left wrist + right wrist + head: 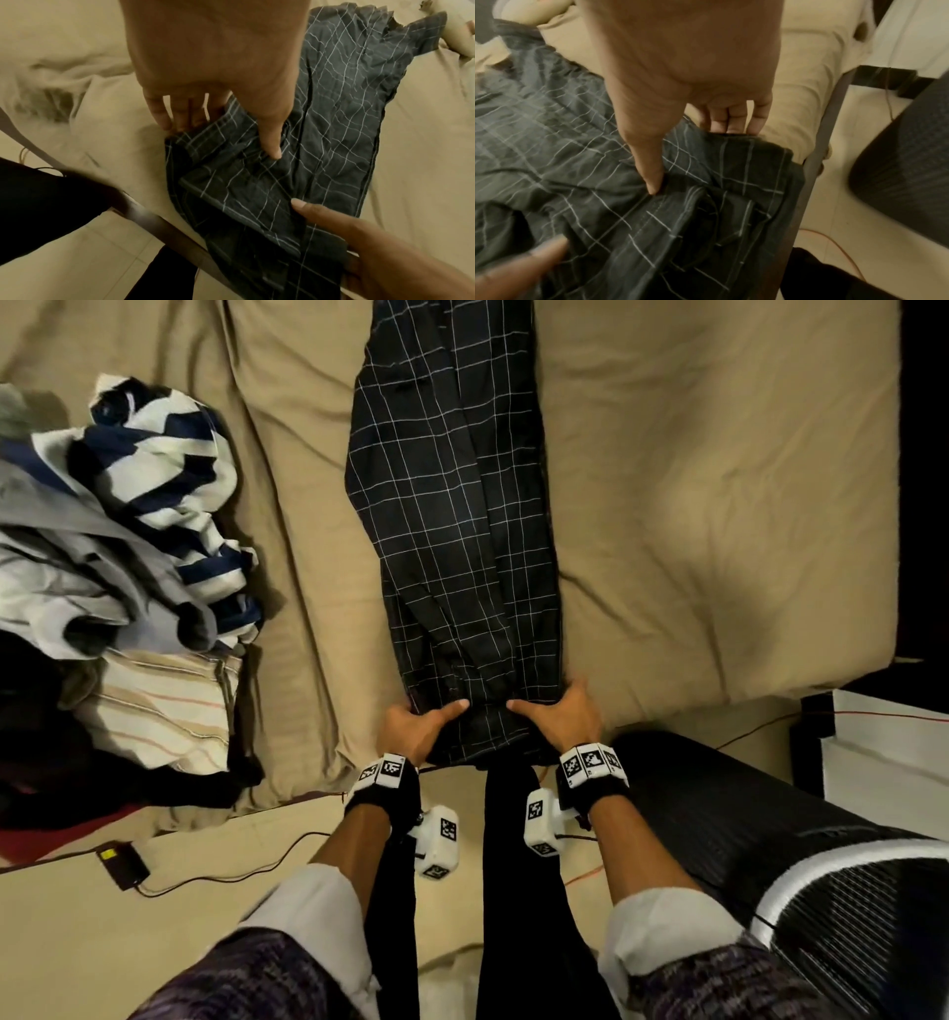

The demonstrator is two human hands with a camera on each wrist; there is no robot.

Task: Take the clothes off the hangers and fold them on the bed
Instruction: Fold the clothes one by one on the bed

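Observation:
A black garment with a thin white check (457, 516) lies lengthwise down the middle of the tan bed (719, 505), folded narrow. Its near end hangs at the bed's edge. My left hand (426, 719) grips the left corner of that end, thumb on top (272, 146) and fingers tucked under the cloth (174, 119). My right hand (552, 708) grips the right corner the same way, with the thumb pressing a fold (652, 174) and the fingers (731, 121) curled under the edge. The two thumbs nearly meet. No hanger is in view.
A heap of clothes lies on the bed's left side: a navy-and-white striped piece (164, 469), grey garments (77, 546) and a folded beige striped one (164, 711). A black ribbed cylinder (770, 839) stands on the floor to my right. A power adapter with its cable (123, 862) lies on the floor.

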